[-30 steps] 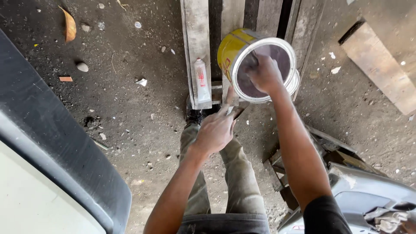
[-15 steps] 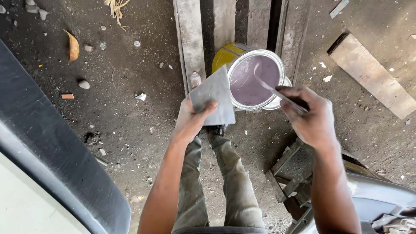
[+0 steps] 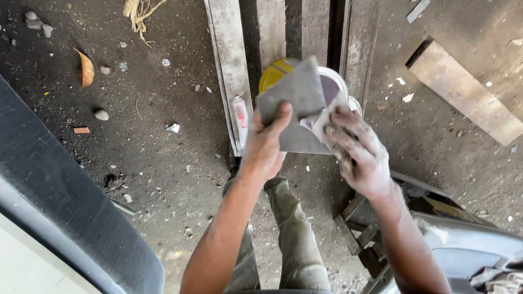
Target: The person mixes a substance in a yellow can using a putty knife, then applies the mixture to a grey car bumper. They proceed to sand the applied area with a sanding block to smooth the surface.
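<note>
Dirty concrete floor (image 3: 163, 179), debris scattered, planks at 12 o'clock. Left hand (image 3: 265, 146) has its grip pinched on a grey flat board (image 3: 294, 103), thumb on top, held above the yellow paint can (image 3: 274, 73). Right hand (image 3: 357, 149), coated in pale putty, has its grip closed on a scraper (image 3: 321, 121) pressed to the board's 3 o'clock edge. Judging by this, putty is loaded and being worked; spreading on any panel not yet started. Small tube (image 3: 240, 117) lies at 9 o'clock of the can.

Can (image 3: 333, 81) mostly behind grey board (image 3: 297, 103)
</note>
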